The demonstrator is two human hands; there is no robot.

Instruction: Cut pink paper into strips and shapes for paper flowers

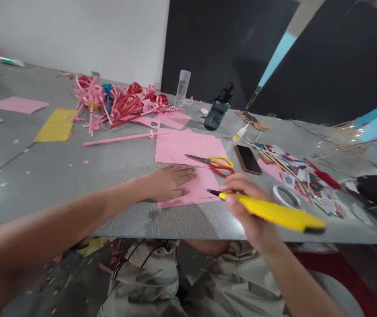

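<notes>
My left hand (170, 181) lies flat, palm down, on a pink paper sheet (188, 152) near the table's front edge. My right hand (246, 207) grips a yellow utility knife (274, 213), whose dark tip rests at the sheet's lower right edge. Just beyond the knife tip, scissors (216, 164) with yellow and red handles lie on the same pink paper.
A black phone (248, 159), a tape roll (286, 196), wooden sticks and paper cutouts (294, 169) lie to the right. A dark bottle (218, 110), a clear tube (182, 88), a glue tube (240, 133), a pile of pink and red strips (119, 103) and a yellow sheet (56, 125) sit farther back.
</notes>
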